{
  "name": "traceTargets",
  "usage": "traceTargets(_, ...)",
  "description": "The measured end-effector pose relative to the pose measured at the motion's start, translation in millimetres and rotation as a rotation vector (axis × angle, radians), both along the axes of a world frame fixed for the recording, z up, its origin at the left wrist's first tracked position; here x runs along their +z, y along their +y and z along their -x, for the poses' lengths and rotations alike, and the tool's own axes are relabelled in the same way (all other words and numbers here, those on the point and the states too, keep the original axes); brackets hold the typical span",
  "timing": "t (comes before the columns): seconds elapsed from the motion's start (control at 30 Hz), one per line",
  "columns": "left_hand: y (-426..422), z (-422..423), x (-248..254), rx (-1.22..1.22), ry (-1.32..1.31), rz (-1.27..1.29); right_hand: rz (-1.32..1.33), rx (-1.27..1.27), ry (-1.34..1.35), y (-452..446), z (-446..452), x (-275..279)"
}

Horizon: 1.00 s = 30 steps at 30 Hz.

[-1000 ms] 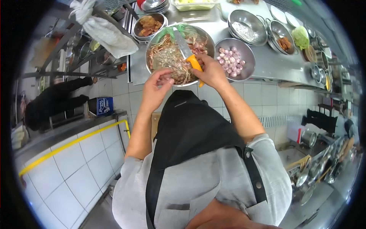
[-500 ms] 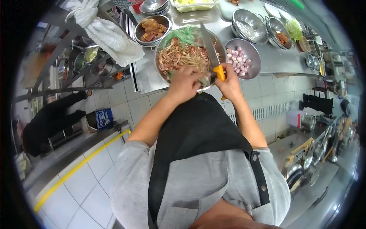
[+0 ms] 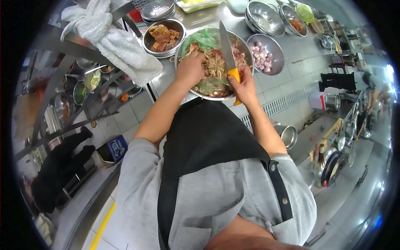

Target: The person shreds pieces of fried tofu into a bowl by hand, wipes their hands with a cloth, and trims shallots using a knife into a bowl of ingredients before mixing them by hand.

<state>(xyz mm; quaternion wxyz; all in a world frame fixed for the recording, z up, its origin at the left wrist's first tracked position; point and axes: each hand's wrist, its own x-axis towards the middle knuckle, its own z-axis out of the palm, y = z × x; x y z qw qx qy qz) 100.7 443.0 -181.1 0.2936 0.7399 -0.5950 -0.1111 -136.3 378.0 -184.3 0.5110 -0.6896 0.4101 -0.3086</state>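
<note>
In the head view a large metal bowl [image 3: 183, 84] holds stringy brown and reddish food [image 3: 214, 63] with a green plastic bag [image 3: 204, 39] around part of it. My left hand [image 3: 192, 68] reaches into the bowl's left side, its fingertips hidden in the food. My right hand [image 3: 245, 85] is closed on the yellow handle of a knife [image 3: 226, 46], whose blade points away from me over the bowl's right side. A bowl of small purple-white bulbs [image 3: 261, 57] sits just right of the large bowl.
Stacked bowls with browned chunks [image 3: 165, 37] stand at the left, beside a hanging white towel [image 3: 121, 46]. More metal bowls [image 3: 264, 18] and a cabbage [image 3: 304, 13] are at the back right. Dark-clothed people are at the far left [image 3: 58, 171] and far right [image 3: 368, 83].
My left hand has moved from the bowl's near edge into the food at its left side. The knife remains in my right hand. The clear plastic over the food has been pulled toward me.
</note>
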Motion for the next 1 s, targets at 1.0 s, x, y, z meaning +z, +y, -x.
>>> traceTargets(1.0,24.7,26.4,51.3,-0.216,1.71,0.129,-0.097,0.373,-0.002,-33.1,-17.0,114.1)
